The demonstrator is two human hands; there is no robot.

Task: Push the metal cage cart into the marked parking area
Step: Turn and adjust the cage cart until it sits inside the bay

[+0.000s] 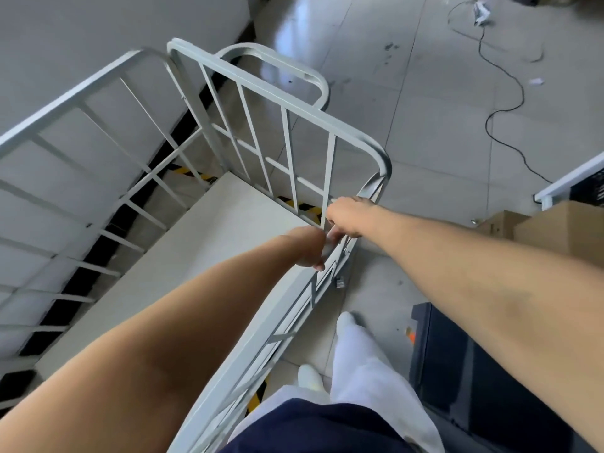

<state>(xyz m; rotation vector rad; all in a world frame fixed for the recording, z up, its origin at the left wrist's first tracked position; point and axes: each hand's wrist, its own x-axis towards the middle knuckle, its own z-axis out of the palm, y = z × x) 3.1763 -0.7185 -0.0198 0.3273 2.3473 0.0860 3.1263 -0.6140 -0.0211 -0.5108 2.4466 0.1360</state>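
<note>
The metal cage cart is light grey, with barred side panels and a pale flat deck. It fills the left and middle of the view, close to a grey wall. My left hand grips the near side rail from inside the cage. My right hand grips the same rail next to the cart's right corner post. Yellow-and-black striped floor tape shows through the bars under the cart's far end, and another strip lies near my feet.
The grey wall with its black skirting runs along the cart's left. A black cable snakes over the tiled floor at right. Cardboard boxes and a black case stand at right, near my legs.
</note>
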